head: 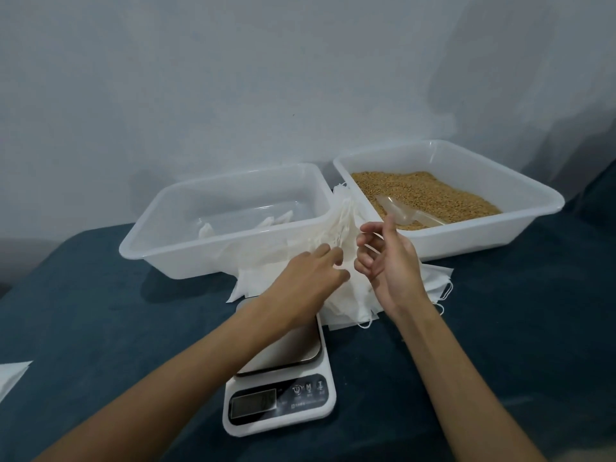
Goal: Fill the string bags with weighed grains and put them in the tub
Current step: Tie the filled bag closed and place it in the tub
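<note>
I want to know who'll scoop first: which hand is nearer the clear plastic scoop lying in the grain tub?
Right. The right hand is raised just in front of the clear plastic scoop, fingertips near its bowl. The left hand is farther off to the left, on the pile of white string bags.

My left forearm [186, 358] covers much of the scale [283, 395] platform, and its display is too dim to read. Both hands hide the middle of the string bags [346, 288]. A white sheet [11, 375] is cut off at the left edge.
</note>
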A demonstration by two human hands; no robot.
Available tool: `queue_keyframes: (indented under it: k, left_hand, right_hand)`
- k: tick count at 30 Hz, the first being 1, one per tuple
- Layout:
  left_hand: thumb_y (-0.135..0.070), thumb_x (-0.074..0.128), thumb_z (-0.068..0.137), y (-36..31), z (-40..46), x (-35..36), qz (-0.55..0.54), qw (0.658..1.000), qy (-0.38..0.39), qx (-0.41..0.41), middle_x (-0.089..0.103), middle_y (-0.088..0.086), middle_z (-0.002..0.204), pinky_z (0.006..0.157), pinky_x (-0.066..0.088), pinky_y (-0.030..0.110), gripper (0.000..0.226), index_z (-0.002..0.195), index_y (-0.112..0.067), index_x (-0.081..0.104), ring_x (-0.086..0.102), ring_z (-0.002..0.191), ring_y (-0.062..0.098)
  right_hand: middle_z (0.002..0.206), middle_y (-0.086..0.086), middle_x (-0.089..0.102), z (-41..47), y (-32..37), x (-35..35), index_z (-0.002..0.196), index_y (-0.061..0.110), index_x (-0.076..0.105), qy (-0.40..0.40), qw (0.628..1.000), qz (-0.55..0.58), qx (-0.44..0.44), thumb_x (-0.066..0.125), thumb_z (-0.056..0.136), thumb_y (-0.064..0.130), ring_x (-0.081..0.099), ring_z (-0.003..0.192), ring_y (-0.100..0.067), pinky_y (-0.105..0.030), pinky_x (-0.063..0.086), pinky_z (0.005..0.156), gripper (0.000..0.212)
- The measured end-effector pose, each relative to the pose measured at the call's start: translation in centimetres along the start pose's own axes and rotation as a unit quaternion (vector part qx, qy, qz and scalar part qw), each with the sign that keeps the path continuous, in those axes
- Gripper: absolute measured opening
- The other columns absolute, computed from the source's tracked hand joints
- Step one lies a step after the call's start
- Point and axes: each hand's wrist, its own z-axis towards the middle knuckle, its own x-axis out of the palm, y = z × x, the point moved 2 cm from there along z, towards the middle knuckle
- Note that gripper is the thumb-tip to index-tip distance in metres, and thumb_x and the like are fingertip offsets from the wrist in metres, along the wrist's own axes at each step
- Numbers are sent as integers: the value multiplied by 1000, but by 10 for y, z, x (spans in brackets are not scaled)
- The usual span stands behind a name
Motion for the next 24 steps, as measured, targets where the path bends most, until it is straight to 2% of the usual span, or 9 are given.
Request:
queue_keyframes:
  k: [4,9,12,14,16,18,20,21,24]
  left_hand:
    - [-22,76,89,-6,8,0,22,999,40,17,47,6,137,85,43,37,44,130,-18,62,46,122,25]
    - [-7,61,95,-10,13,1,49,998,-24,36,57,2,121,79,44,34,20,111,-18,69,50,112,23]
    - [-16,65,99,2,7,-6,-113,990,-87,-20,63,-3,110,76,44,32,9,102,-16,73,52,103,18]
    - [-17,74,94,15,-2,-13,-272,950,-120,-94,63,-8,94,77,44,32,3,92,-16,73,52,89,13]
    - [-14,78,91,28,-14,-16,-400,886,-166,-166,63,-14,79,71,44,24,13,81,-16,69,54,73,8]
    - [-14,76,93,39,-29,-15,-518,794,-215,-234,63,-14,69,63,44,17,18,78,-12,67,54,63,6]
    - [-14,74,96,40,-43,-11,-619,692,-253,-273,58,-7,62,55,42,19,23,76,-11,62,49,55,9]
    - [-14,74,96,39,-49,-8,-643,659,-266,-285,56,-4,60,53,41,20,27,73,-13,60,47,53,11]
    - [-18,76,95,31,-56,-1,-654,652,-263,-279,55,1,59,53,41,22,29,70,-15,60,45,53,13]
  right_hand:
    - [70,-4,60,0,0,-1,91,7,65,-3,1000,-6,3,43,104,48,38,48,-13,-23,33,45,48]
    - [70,-4,61,1,1,-2,91,8,64,-8,1000,0,0,43,105,47,39,47,-12,-23,34,44,46]
    - [71,-5,61,1,1,-3,90,8,65,-7,1000,0,-8,45,104,46,39,48,-13,-24,32,46,44]
    - [71,-4,62,-1,2,-2,90,9,64,-6,1000,-10,-20,48,103,46,39,48,-13,-24,31,46,42]
    - [71,-3,60,-3,3,-1,89,10,63,3,999,-19,-35,53,101,44,39,48,-13,-23,32,46,38]
    - [70,-3,55,-5,6,2,84,13,61,18,998,-23,-49,60,99,41,37,48,-12,-23,32,45,32]
    - [68,-3,50,-8,7,5,77,15,56,46,997,-26,-54,67,95,37,35,47,-13,-23,30,44,30]
    - [67,-4,49,-10,6,8,74,16,53,70,996,-34,-51,70,93,36,35,46,-14,-24,30,43,32]
    - [70,-9,57,-18,-4,20,76,10,57,157,978,-126,-50,74,91,30,49,50,-20,-27,40,46,30]
